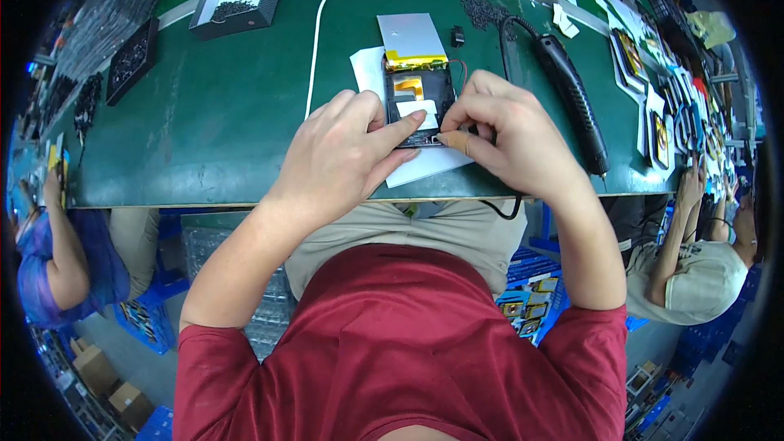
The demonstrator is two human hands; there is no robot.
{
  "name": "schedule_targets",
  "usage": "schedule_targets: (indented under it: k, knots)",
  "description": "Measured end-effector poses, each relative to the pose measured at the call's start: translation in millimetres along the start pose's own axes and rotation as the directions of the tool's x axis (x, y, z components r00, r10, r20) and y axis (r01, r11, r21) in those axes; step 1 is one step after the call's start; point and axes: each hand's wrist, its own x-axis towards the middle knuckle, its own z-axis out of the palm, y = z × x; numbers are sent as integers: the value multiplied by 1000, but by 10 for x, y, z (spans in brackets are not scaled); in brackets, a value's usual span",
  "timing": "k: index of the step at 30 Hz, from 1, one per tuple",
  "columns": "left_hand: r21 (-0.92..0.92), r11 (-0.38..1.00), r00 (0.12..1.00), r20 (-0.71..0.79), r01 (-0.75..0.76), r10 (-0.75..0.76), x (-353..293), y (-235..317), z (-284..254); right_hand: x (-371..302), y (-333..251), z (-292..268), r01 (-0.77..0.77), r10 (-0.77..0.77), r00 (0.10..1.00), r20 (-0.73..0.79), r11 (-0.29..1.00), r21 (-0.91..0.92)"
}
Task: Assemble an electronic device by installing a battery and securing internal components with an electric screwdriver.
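An opened flat electronic device (445, 80) with a black casing lies on a white sheet (423, 168) before me. From its far end extends a silver battery pack (412, 33), bordered by yellow tape (418, 60). My left hand (336, 143) grips the device's near part, index finger pressed on a white patch (415, 111) and thumb at the near edge. At the near right corner, my right hand (514, 126) is closed in a pinch. Whatever its fingertips hold is too small or hidden to make out. A thin red wire (465, 69) curves beside the device.
A black corded electric screwdriver (572, 94) lies to the right. Small black parts (483, 10) are scattered at the back, near a small black block (458, 36). An open box (238, 2) and dark tray (132, 61) stand left; a white cable (317, 41) crosses the green table. People sit on both sides.
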Motion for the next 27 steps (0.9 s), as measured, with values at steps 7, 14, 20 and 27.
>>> schedule_targets:
  k: [7,14,20,27]
  knots:
    - [-10,1000,1000,-24,-13,13,-9,-30,18,-16,5,-35,30,-30,999,25,999,18]
    - [-26,1000,1000,-26,-11,11,-6,-54,40,-63,74,-13,52,-54,998,41,998,33]
    - [-15,1000,1000,-19,-9,9,-11,-53,46,-41,33,5,-45,39,998,55,993,109]
    - [-17,1000,1000,-18,-3,3,-15,-49,47,-24,87,-23,-31,24,999,42,985,170]
